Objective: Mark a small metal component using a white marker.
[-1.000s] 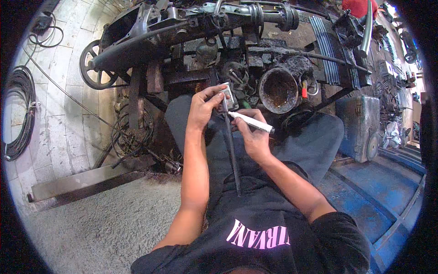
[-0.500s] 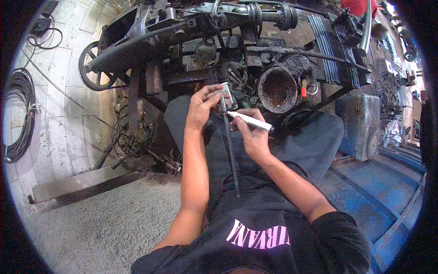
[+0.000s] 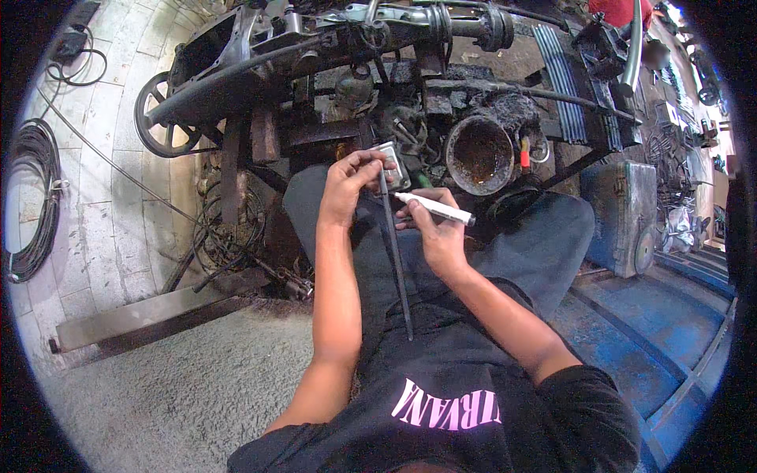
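Note:
My left hand pinches a thin dark metal rod near its upper end. The rod slants down across my lap to my black shirt. Just beyond those fingertips is a silvery rectangular metal piece; whether the hand also grips it is unclear. In my right hand lies a white marker pen, closed between thumb and fingers. Its tip points left at the rod, close beside it; contact cannot be made out.
Ahead stands a dark workbench carrying machine parts and a spoked handwheel. A round pan of brownish contents sits beyond my right hand. Several metal rods lie farther right. A grey-blue metal box and coiled cable flank me.
The marker pen has shifted slightly right, its tip a little farther from the rod. My left fingers have changed their grip a bit near the rod's top.

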### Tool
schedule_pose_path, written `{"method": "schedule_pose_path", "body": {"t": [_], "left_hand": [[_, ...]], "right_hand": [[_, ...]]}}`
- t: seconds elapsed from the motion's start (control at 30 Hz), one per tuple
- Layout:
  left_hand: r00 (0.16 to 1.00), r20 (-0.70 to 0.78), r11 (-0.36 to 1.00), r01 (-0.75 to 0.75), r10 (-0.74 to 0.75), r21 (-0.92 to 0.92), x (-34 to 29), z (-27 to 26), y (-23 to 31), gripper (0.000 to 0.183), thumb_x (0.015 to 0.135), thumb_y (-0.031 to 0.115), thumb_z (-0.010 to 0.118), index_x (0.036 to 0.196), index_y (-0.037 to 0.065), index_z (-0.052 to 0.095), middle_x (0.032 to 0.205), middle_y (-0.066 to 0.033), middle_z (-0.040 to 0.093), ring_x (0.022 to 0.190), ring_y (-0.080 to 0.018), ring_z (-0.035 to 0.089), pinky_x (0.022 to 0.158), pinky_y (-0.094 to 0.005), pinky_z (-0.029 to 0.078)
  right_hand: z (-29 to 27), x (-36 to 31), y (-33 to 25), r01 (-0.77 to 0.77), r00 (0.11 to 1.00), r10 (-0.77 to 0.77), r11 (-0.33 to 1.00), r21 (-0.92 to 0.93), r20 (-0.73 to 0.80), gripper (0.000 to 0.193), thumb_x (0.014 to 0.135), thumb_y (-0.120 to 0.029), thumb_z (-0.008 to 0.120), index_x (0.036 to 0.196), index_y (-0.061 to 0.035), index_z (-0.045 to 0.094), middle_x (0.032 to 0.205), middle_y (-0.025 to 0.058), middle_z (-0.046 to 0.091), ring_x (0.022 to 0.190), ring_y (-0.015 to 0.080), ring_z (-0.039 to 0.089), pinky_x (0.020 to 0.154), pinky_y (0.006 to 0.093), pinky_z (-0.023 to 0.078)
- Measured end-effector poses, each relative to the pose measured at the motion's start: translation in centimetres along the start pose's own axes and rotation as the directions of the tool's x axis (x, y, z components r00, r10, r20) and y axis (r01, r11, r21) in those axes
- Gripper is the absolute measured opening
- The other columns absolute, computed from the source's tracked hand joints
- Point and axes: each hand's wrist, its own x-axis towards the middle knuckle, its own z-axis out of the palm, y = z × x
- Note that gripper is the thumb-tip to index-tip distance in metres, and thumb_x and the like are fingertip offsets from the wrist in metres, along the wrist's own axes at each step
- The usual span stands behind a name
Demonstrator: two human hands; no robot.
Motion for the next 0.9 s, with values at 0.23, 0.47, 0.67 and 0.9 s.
{"method": "schedule_pose_path", "body": {"t": [0.23,0.47,0.67,0.9], "left_hand": [[0.999,0.039,0.999,0.029,-0.028,-0.025,0.0,-0.4,0.0,0.029,0.095,0.011,0.063,0.120,-0.004,0.064,0.111,-0.0177,0.072,0.092,-0.0204,0.072,0.087,-0.0345,0.056],[0.996,0.083,0.998,0.041,-0.037,-0.043,0.2,-0.8,-0.2,0.035,0.095,0.013,0.064,0.125,-0.005,0.060,0.115,-0.0196,0.071,0.094,-0.0209,0.072,0.089,-0.0360,0.056],[0.997,0.061,0.998,0.049,-0.047,-0.029,0.2,-0.6,-0.3,0.034,0.095,0.012,0.066,0.124,-0.005,0.061,0.115,-0.0190,0.072,0.094,-0.0210,0.072,0.089,-0.0357,0.056],[0.999,0.042,0.998,0.025,-0.023,-0.057,0.1,-0.3,-0.2,0.031,0.095,0.010,0.065,0.121,-0.006,0.061,0.109,-0.0177,0.073,0.090,-0.0214,0.073,0.084,-0.0348,0.058]], "right_hand": [[-0.1,-0.1,0.3,0.012,1.000,-0.012,1.000,0.003,0.008,0.017,0.101,-0.008,0.060,0.115,0.0015,0.054,0.107,0.0119,0.066,0.091,0.0152,0.067,0.076,0.0311,0.062],[0.3,-0.2,0.4,0.012,0.999,-0.012,1.000,-0.014,0.032,0.017,0.099,-0.007,0.063,0.113,0.0008,0.057,0.107,0.0104,0.066,0.092,0.0128,0.065,0.079,0.0295,0.059],[0.3,0.0,1.0,0.098,0.995,-0.096,0.979,-0.181,0.020,0.015,0.096,-0.004,0.066,0.110,0.0007,0.062,0.104,0.0066,0.066,0.092,0.0104,0.061,0.083,0.0267,0.050],[0.4,0.0,1.0,0.066,0.998,-0.064,0.988,-0.141,0.017,0.015,0.097,-0.003,0.064,0.112,0.0006,0.060,0.102,0.0078,0.066,0.091,0.0113,0.063,0.080,0.0276,0.055]]}}
